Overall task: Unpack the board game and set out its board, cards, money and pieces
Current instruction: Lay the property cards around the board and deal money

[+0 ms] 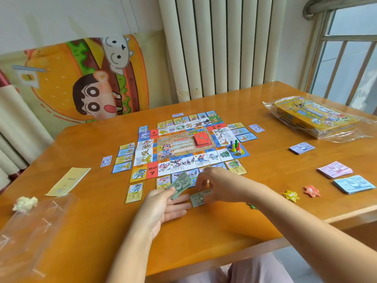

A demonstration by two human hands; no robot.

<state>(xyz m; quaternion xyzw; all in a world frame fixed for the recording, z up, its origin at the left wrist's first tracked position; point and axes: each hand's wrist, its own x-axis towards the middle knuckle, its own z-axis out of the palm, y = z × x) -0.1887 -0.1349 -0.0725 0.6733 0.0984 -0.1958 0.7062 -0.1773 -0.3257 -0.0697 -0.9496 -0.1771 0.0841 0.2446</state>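
The game board (pixel 179 148) lies open in the middle of the wooden table (pixel 255 160), ringed by property cards (pixel 124 158). A red card deck (pixel 201 138) sits on its centre, and coloured pawns (pixel 234 145) with a die stand on its right corner. My left hand (pixel 163 203) holds a small stack of green banknotes (pixel 180 183) between thumb and fingers, just in front of the board. My right hand (pixel 212 185) pinches a single green banknote (pixel 199 198) lying on the table beside the left fingers.
Purple (pixel 302 148), pink (pixel 334 170) and blue (pixel 354 184) money stacks lie at right, with star tokens (pixel 290 195) near them. The yellow game box (pixel 312 117) in plastic wrap sits far right. A yellow leaflet (pixel 68 181), crumpled paper (pixel 25 203) and a clear bag (pixel 30 231) lie at left.
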